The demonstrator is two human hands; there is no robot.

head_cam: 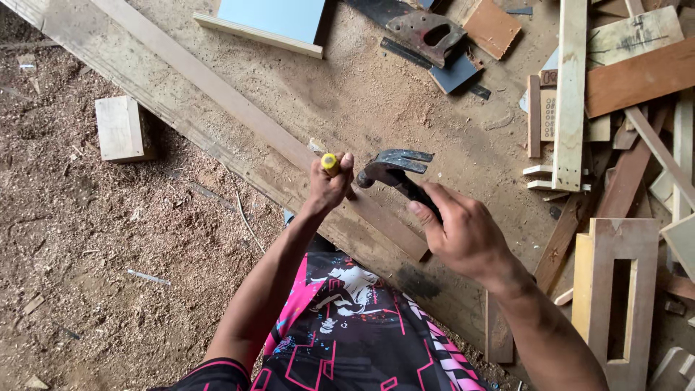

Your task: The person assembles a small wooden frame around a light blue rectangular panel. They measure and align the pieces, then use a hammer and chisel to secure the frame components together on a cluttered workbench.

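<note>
Mostly the frame is filled by the bench (376,101), a rough wooden surface covered with sawdust, which runs from the upper left down to the lower right. On it a long wooden strip (239,116) lies diagonally, from the top of the frame to the centre. At the right side there is a pile of offcuts (615,108), and below it, in the lower right, a wooden frame piece (615,304) with a long slot. At the top centre lies a rusty hand saw (423,32), beside a pale blue board (271,18). On the floor at the upper left rests a small wooden block (119,127).

The right hand (463,232), right of centre, is closed around the dark handle of a claw hammer (394,170), quite near the head, and the head points to the left. I judge the hammer to be heavy at the head and stiff; a hold further down the handle would give more swing, a hold near the head more control. The left hand (329,181), at the centre, is closed around a thin tool with a yellow top (330,163), perhaps a chisel or a punch; its lower end is hidden, so I cannot tell. It seems light and rigid, best held at the middle of the shaft, with the fingers away from the top.
</note>
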